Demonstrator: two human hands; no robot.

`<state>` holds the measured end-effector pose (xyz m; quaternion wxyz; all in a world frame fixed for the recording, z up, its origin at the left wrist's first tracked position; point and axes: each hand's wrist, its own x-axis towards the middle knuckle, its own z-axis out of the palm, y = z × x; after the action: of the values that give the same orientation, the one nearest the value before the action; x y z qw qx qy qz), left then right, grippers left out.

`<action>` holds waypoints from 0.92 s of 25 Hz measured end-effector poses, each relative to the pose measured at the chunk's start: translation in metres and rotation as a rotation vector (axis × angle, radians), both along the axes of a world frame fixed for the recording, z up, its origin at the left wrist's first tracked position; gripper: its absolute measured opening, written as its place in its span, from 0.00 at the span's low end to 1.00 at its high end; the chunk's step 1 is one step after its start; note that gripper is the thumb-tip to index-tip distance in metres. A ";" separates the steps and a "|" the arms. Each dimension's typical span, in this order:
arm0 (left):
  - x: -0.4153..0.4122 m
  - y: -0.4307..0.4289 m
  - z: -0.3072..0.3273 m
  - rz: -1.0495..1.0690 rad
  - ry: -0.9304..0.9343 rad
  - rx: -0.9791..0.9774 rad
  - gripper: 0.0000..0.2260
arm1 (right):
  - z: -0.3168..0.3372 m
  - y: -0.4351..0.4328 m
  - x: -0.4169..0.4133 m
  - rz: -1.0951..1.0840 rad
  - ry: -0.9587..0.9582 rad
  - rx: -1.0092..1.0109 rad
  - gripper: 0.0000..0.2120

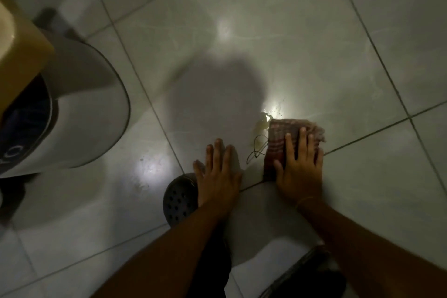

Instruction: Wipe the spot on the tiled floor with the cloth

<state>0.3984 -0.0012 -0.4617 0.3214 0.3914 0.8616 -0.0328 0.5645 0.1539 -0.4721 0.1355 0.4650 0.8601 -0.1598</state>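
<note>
At the far left stands a grey bin (92, 109) with a dark liner, a yellowish object (17, 38) overlapping its rim; a dark perforated shoe (179, 198) sits on the tiled floor (278, 38) lower down, just beside the left hand (219, 176); that hand lies flat on the tile, fingers spread, holding nothing; to its right a thin wet loop (256, 149) marks the tile, and above it a pale yellowish spot (262, 126) touches the cloth's left edge; the right hand (300, 172) presses palm-down, fingers extended, on the checked cloth (280, 138), which lies across a grout line; a thin band (305, 199) circles that wrist.
</note>
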 end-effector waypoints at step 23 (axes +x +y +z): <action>-0.014 -0.009 -0.001 0.113 -0.138 0.176 0.44 | 0.008 -0.059 0.026 0.160 -0.027 -0.101 0.39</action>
<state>0.3848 -0.0100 -0.4626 0.3455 0.3704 0.8577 0.0881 0.5902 0.0948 -0.4644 0.1828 0.3895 0.8834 -0.1856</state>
